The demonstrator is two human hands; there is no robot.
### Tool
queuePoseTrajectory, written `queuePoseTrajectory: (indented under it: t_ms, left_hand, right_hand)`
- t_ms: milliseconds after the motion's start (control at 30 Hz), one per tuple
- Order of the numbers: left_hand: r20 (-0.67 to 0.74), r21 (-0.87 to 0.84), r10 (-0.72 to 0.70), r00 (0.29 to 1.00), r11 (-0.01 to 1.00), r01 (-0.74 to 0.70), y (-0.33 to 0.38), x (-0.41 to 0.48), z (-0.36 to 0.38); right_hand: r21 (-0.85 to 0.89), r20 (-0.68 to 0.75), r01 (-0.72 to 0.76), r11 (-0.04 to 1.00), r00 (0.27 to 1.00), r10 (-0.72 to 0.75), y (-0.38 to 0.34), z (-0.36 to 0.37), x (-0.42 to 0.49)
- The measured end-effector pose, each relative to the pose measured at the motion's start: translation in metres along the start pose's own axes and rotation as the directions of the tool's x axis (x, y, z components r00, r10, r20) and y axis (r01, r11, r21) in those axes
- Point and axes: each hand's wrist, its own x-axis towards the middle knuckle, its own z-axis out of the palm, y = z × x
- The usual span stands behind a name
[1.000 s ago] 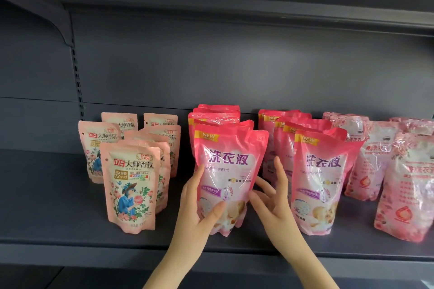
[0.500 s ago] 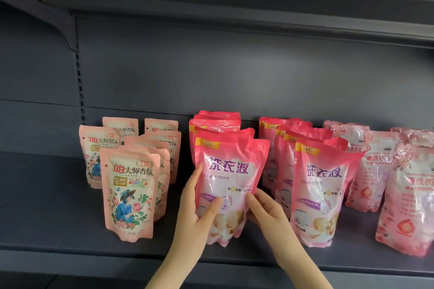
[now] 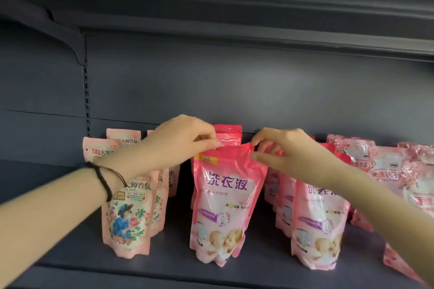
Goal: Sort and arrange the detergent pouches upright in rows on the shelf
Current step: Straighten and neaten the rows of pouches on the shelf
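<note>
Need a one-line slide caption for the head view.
Left hand and right hand pinch the top edge of the front pink pouch, upright on the grey shelf beside floral pouches.

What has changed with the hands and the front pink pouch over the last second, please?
Both hands rose from the lower sides of the bright pink plastic detergent pouch to its top edge: the left hand and right hand now pinch it there. The pouch still stands upright on the grey metal shelf; neighbouring rows unchanged.
</note>
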Motion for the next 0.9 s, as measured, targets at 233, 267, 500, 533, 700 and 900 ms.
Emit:
queuePoseTrajectory:
  t_ms: [233, 267, 500, 533, 700, 900]
  left_hand:
    - [0.269, 0.399, 0.009, 0.963, 0.909, -0.120, -0.024, 0.045, -0.026]
    - [0.305, 0.453, 0.007, 0.952, 0.879, -0.151, -0.029, 0.051, -0.026]
    - [0.432, 0.410, -0.057, 0.900, 0.901, -0.140, -0.072, 0.085, -0.004]
    - [0.439, 0.365, -0.058, 0.897, 0.923, -0.119, -0.078, 0.088, 0.000]
    - [0.443, 0.145, -0.021, 0.896, 0.988, -0.048, -0.098, 0.099, 0.026]
    - [0.407, 0.146, -0.008, 0.914, 0.988, -0.056, -0.104, 0.109, 0.038]
  right_hand:
    - [-0.250, 0.335, 0.162, 0.955, 0.940, -0.072, 0.013, -0.024, 0.073]
    - [-0.293, 0.375, 0.187, 0.938, 0.925, -0.067, 0.016, -0.023, 0.083]
    - [-0.302, 0.449, 0.193, 0.934, 0.893, -0.040, 0.034, 0.006, 0.140]
    - [-0.298, 0.464, 0.189, 0.936, 0.885, -0.031, 0.037, 0.012, 0.146]
    - [-0.259, 0.534, 0.169, 0.951, 0.846, -0.005, 0.047, 0.042, 0.161]
    - [-0.227, 0.524, 0.141, 0.964, 0.852, -0.002, 0.052, 0.040, 0.166]
